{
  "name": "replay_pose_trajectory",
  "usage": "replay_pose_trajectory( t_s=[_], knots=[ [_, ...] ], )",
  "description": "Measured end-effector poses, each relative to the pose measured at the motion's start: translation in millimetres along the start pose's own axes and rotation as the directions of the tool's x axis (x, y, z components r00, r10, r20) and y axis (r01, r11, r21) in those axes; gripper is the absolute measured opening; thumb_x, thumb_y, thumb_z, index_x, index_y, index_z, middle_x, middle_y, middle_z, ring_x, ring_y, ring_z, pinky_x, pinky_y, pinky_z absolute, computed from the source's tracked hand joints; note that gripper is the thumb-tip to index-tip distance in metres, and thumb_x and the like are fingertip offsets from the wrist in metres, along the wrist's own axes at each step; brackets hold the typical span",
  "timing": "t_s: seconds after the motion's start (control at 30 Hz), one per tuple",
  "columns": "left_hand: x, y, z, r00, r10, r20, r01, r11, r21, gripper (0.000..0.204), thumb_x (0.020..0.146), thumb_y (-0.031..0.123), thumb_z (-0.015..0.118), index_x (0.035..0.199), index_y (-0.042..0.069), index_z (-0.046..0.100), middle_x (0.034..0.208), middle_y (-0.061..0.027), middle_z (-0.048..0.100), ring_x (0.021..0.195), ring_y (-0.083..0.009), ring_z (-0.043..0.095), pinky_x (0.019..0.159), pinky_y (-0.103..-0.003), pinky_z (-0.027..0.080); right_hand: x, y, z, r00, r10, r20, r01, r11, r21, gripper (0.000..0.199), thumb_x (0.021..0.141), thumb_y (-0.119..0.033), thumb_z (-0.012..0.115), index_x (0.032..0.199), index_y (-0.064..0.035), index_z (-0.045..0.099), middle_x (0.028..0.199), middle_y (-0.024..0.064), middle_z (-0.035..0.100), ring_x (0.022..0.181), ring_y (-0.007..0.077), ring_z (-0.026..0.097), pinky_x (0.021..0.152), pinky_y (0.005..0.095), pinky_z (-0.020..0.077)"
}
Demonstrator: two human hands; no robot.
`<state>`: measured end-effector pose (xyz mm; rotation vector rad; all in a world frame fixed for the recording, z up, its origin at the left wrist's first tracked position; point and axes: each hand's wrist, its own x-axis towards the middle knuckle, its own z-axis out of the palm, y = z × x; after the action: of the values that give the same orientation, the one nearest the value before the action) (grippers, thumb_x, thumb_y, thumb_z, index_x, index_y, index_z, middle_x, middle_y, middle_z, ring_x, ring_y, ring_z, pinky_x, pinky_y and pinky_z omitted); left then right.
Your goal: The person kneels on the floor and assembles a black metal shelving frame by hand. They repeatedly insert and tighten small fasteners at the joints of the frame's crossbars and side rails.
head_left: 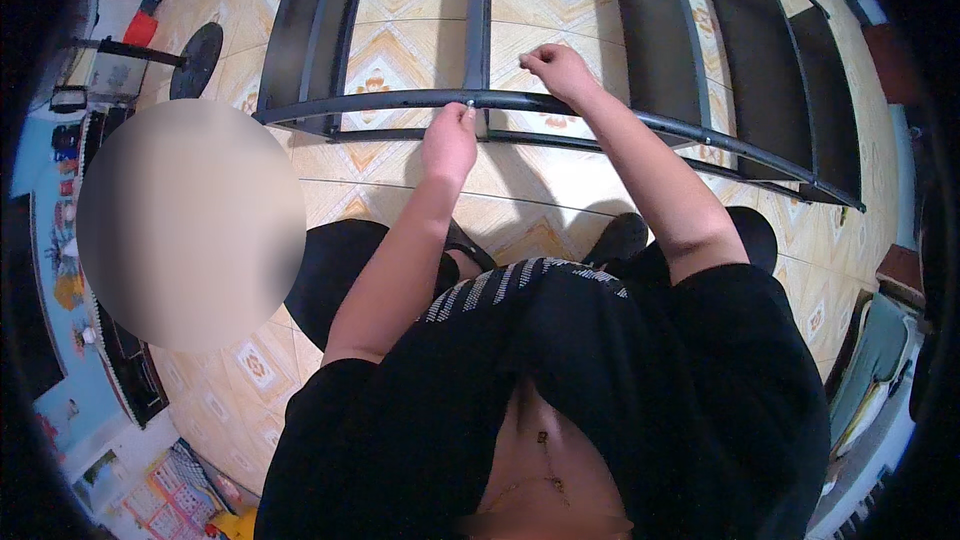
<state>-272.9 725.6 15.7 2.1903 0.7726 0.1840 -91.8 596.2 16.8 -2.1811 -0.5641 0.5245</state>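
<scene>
A black shelf rack (655, 35) with a metal frame lies on its side on the tiled floor in front of me. At its near long rail (400, 100), my left hand (450, 143) is closed in a pinch beside the middle crossbar (479, 20). A tiny shiny spot shows at those fingertips, too small to name. Above the same rail, just right of the crossbar, hovers my right hand (562, 72). Its thumb and fingers are pinched together, pointing left; whatever they hold is too small to make out.
A black round base on a pole (196, 62) lies left of the rack, near a red object (141, 29). A green-grey padded chair (872, 365) stands at the right. Patterned tiles (255, 365) cover the floor. A large blurred patch hides part of the left side.
</scene>
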Motion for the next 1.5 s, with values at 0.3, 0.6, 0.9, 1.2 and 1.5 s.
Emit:
replay_pose_trajectory(
  t_s=[0.3,0.6,0.9,1.2,1.5],
  knots=[
    [12.1,-35.2,15.1,0.612,-0.32,0.723,0.777,0.073,-0.625,0.076,0.087,0.071,0.031,0.095,0.0,0.056,0.087,-0.0098,0.061,0.083,-0.0241,0.061,0.079,-0.042,0.05,-151.6,-1.7,-120.5,0.987,0.108,0.118,-0.13,0.971,0.198,0.024,0.087,-0.024,0.065,0.086,-0.0002,0.064,0.071,0.0002,0.058,0.066,0.0073,0.05,0.06,0.0239,0.042],
    [49.5,-29.5,12.1,0.784,-0.533,0.317,0.575,0.433,-0.694,0.033,0.094,0.035,0.051,0.078,0.006,0.052,0.066,-0.0041,0.053,0.062,-0.0189,0.054,0.062,-0.038,0.051,-166.2,3.4,-125.0,0.973,-0.117,0.198,0.083,0.982,0.171,0.02,0.086,-0.021,0.065,0.087,-0.0012,0.066,0.071,0.0017,0.061,0.068,0.0084,0.051,0.063,0.0259,0.0436],
    [1.4,65.3,11.1,0.957,0.273,0.1,-0.208,0.402,0.892,0.015,0.088,0.016,0.051,0.092,0.008,0.063,0.096,-0.0094,0.063,0.093,-0.0267,0.061,0.071,-0.037,0.055,-174.3,3.2,-122.6,0.98,-0.143,0.138,0.161,0.978,-0.131,0.022,0.083,-0.029,0.062,0.089,-0.0084,0.067,0.082,0.0136,0.066,0.077,0.0302,0.063,0.069,0.0397,0.0498],
    [0.7,47.8,-2.6,0.896,0.434,0.095,-0.324,0.491,0.809,0.009,0.086,0.015,0.051,0.089,0.011,0.059,0.092,-0.0071,0.061,0.092,-0.0259,0.06,0.068,-0.037,0.054,-92.4,-54.2,12.8,0.896,-0.442,0.044,0.384,0.721,-0.576,0.013,0.08,-0.02,0.058,0.085,-0.0123,0.066,0.083,0.009,0.066,0.081,0.0269,0.064,0.069,0.0404,0.0507],
    [14.3,12.0,-14.8,0.93,0.364,0.051,-0.344,0.813,0.471,0.011,0.082,0.018,0.059,0.086,0.009,0.058,0.088,-0.0124,0.061,0.088,-0.0323,0.06,0.072,-0.045,0.05,-88.2,-83.8,32.0,0.894,-0.408,0.183,0.373,0.453,-0.81,0.015,0.078,-0.022,0.059,0.079,-0.0139,0.071,0.084,0.0043,0.067,0.084,0.0214,0.062,0.074,0.0354,0.0437]
  ],
)
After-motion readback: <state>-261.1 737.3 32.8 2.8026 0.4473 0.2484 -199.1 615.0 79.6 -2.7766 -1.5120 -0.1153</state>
